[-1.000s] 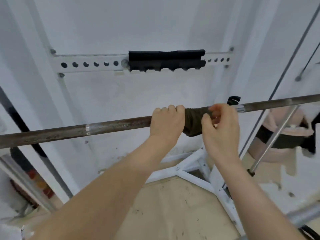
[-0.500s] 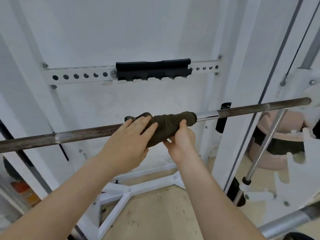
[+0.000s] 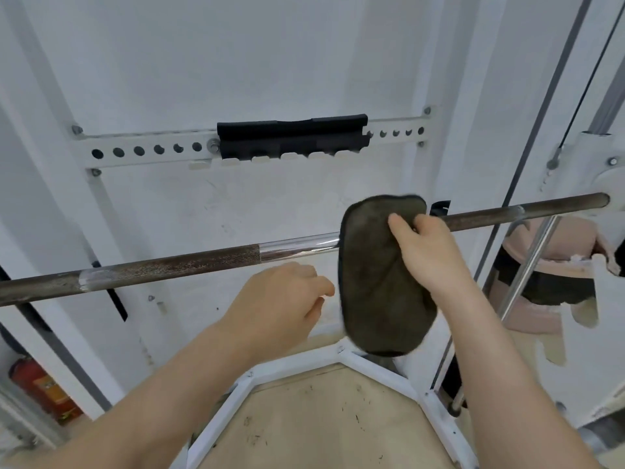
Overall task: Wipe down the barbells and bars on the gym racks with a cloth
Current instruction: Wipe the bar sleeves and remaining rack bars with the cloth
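Observation:
A long rusty-brown barbell (image 3: 189, 264) with a shiny chrome middle section runs across the view, rising to the right. A dark olive cloth (image 3: 375, 275) hangs unfolded in front of the bar, and my right hand (image 3: 426, 252) grips its upper right part at bar height. My left hand (image 3: 284, 306) is below the bar and left of the cloth, touching neither, fingers loosely curled with nothing in them.
A white perforated crossbar with a black pad (image 3: 291, 137) is fixed on the wall behind. White rack frame legs (image 3: 341, 353) stand on the beige floor below. A chrome guide rod (image 3: 527, 265) and cables are at right. A red fire extinguisher (image 3: 44, 387) sits at lower left.
The cloth was wrapped around the bar under both hands; now it hangs open from my right hand. My left hand has let go and dropped below the bar.

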`<state>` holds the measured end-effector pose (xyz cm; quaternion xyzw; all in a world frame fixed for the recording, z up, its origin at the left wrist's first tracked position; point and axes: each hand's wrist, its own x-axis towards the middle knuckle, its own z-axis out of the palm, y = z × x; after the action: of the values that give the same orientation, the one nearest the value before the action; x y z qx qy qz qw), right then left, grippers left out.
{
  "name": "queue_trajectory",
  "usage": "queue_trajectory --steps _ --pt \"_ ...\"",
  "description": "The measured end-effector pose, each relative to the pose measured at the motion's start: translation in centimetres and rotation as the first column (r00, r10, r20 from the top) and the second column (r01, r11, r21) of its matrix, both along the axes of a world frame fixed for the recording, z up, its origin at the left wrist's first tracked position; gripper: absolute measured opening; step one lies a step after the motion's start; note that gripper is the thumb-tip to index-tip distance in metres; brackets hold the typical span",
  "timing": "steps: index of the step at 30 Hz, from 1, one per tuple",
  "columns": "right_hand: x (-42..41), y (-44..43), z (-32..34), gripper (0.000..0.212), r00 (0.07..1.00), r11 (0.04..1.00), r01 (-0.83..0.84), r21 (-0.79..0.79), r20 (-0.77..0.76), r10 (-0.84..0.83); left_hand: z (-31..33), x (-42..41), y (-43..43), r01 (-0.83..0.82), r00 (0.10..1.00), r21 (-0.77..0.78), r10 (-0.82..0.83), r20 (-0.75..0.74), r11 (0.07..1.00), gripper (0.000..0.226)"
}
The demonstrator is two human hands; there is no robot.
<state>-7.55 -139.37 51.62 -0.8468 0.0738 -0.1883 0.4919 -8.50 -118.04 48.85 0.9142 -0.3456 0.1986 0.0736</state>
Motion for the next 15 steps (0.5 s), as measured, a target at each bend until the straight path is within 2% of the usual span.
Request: queue_trajectory --steps 2,4,6,8,9,11,12,15 --pt "0.3 0.4 2.9 0.046 0.990 0.990 -0.143 0.009 0.005 0.143 -0.1 -0.4 -0.1 0.002 0.999 -0.063 0.000 0.035 0.998 0.024" --pt "2.7 0.9 4.6 0.044 0.984 0.985 -0.171 -0.033 0.042 0.172 -0.3 -0.1 0.0 -0.039 0.996 -0.144 0.050 0.070 0.989 0.023" --pt "5.7 1.4 4.6 0.041 0.991 0.967 -0.100 -0.234 0.068 0.119 -0.3 0.4 0.4 -0.076 0.989 -0.185 0.097 0.108 0.980 0.024" --pt "7.4 1.7 2.6 0.061 1.000 0.836 -0.008 -0.549 -0.005 0.007 -0.3 0.9 1.3 -0.131 0.972 -0.202 0.166 0.165 0.971 0.024" --pt "7.6 1.7 1.2 0.064 1.000 0.760 0.007 -0.650 0.006 -0.003 -0.3 1.2 2.1 -0.160 0.958 -0.221 0.205 0.199 0.962 0.023" --pt "7.0 2.0 -1.6 0.049 0.989 0.624 0.037 -0.781 0.116 0.087 -0.4 1.8 4.0 -0.231 0.930 -0.277 0.296 0.220 0.932 0.021" --pt "6.3 2.7 -2.3 0.053 0.982 0.591 0.073 -0.804 0.163 0.100 -0.5 2.0 4.8 -0.260 0.919 -0.295 0.329 0.216 0.919 0.023" --pt "5.3 9.3 -3.1 0.055 0.953 0.608 0.176 -0.774 0.290 0.093 -0.7 2.1 6.1 -0.279 0.917 -0.289 0.343 0.203 0.916 0.025"
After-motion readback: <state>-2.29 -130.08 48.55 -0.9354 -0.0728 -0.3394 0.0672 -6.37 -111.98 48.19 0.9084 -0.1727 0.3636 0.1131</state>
